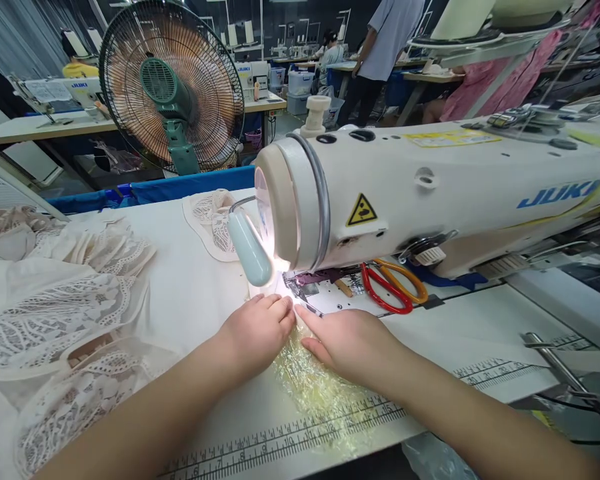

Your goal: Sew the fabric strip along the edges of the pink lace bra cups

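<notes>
the person's left hand (257, 331) and right hand (350, 347) lie flat, palms down, on a strip of pale yellowish lace fabric (315, 383) spread on the white table (200, 293); the fingers of both are stretched out and pressing, not curled round anything, and their tips meet just in front of the needle area (300, 287) of the sewing machine (430, 193); the fabric runs from under the fingertips back toward the person, between the two forearms, across the ruler markings (290, 440) printed along the table edge; it looks thin, light and limp, likely to slide and pucker on the smooth top, so it seems best held as it is now, spread flat under the pads on each side of the seam line, close to the needle; lace of this kind could snag or stretch if pulled; a small lamp (250, 250) shines hard on the spot, so the fabric's edge there is washed out; red and orange scissors (393, 287) lie under the machine arm; more cream lace pieces (65, 313) are heaped on the left of the table; the machine reads "juki" in blue, and bears a yellow warning triangle (361, 211) and a yellow label too small to read; a green fan (173, 87) stands behind; another person (385, 47) stands far back.
</notes>
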Action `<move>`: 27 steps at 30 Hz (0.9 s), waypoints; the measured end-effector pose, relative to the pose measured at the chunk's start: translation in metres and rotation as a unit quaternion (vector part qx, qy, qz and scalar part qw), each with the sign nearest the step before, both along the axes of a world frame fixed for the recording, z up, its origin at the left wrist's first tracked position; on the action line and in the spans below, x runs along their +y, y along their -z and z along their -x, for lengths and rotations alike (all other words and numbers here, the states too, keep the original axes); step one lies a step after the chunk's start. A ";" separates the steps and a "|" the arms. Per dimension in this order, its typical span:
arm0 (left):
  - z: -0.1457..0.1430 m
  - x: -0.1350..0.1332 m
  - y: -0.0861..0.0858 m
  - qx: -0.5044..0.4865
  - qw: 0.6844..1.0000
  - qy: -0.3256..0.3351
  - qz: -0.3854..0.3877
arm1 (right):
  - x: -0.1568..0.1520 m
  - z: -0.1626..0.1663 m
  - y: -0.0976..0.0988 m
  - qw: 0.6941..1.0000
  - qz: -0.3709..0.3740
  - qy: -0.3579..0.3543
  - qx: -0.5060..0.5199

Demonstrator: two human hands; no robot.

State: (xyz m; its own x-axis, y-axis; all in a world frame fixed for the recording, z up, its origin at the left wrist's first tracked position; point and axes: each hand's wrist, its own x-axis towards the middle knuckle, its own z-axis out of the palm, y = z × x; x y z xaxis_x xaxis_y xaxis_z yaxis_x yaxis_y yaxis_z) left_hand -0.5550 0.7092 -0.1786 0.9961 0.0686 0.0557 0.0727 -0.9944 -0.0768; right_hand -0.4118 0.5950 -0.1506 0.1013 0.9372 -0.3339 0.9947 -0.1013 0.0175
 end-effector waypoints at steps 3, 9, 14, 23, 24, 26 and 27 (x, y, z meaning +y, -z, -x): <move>-0.002 0.004 -0.002 0.016 1.000 0.000 -0.018 | 0.003 0.004 -0.001 1.000 0.006 0.003 -0.010; -0.005 0.012 -0.005 0.036 0.999 -0.020 -0.023 | 0.003 0.007 0.005 1.000 -0.009 0.014 -0.017; -0.008 0.016 -0.009 0.059 0.997 -0.058 0.007 | -0.002 0.005 0.015 0.998 -0.059 0.015 -0.009; -0.007 0.025 -0.005 0.017 0.994 -0.104 0.033 | -0.018 0.007 0.031 0.985 -0.169 -0.007 0.029; -0.006 0.024 -0.006 0.006 0.992 -0.123 0.037 | -0.020 0.007 0.034 0.981 -0.192 -0.013 0.029; -0.004 0.025 -0.011 -0.023 0.981 -0.185 0.045 | -0.023 0.008 0.040 0.970 -0.240 -0.022 0.031; -0.003 0.026 -0.014 -0.040 0.972 -0.224 0.053 | -0.023 0.008 0.042 0.965 -0.259 -0.024 0.032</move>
State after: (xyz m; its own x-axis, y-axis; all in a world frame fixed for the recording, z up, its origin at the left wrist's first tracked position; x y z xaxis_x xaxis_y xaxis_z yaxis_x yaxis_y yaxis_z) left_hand -0.5516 0.7352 -0.1647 0.8582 0.5033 0.1009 0.5011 -0.8641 0.0482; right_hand -0.4197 0.5716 -0.1928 0.0488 0.9831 0.1767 0.9958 -0.0341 -0.0852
